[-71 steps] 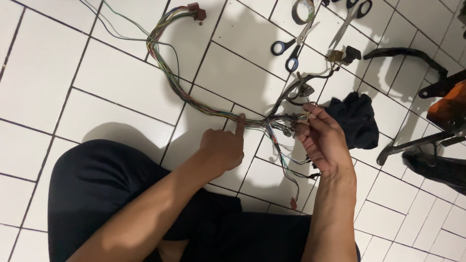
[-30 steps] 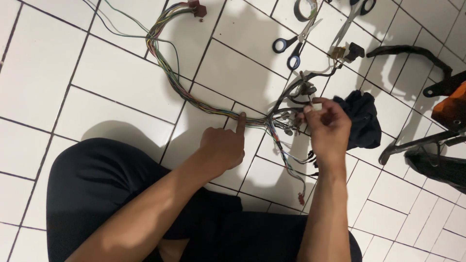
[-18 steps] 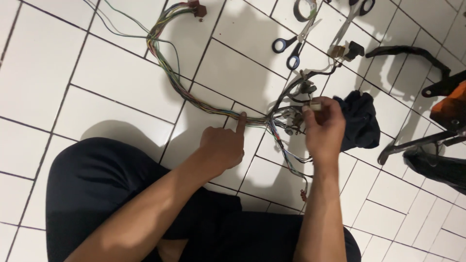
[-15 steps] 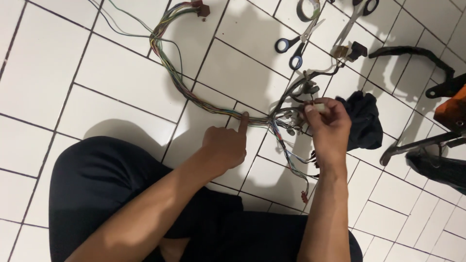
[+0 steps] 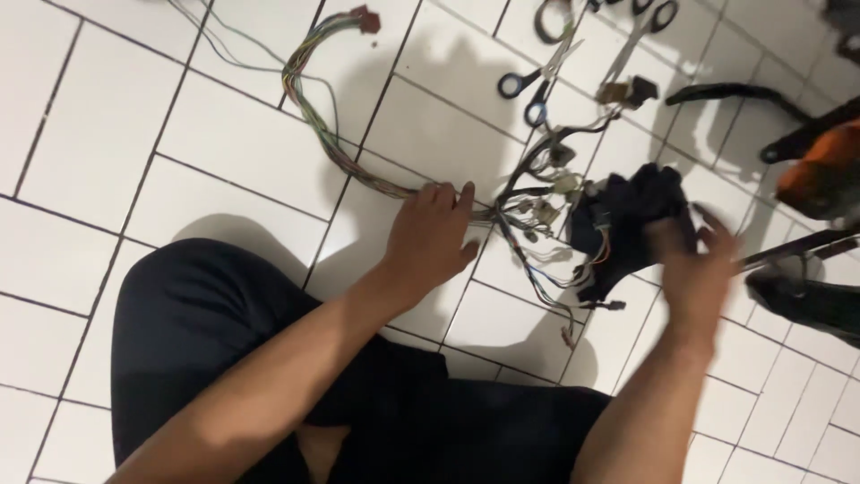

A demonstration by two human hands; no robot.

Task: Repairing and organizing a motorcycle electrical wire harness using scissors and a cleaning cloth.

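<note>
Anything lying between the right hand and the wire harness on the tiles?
Yes. The black cloth bundle lies on the floor between the blurred right hand and the harness connectors. The left hand already rests on the wire harness.

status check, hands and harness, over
Left hand flat on wire harness. Right hand blurred, at black cloth. Scissors beyond, apart.

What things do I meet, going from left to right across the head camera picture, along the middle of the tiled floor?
Bundle of coloured wires → left hand, pressing on the bundle → small connectors → black cloth-like object → right hand, blurred, beside it → orange and black object at the right edge.
</note>
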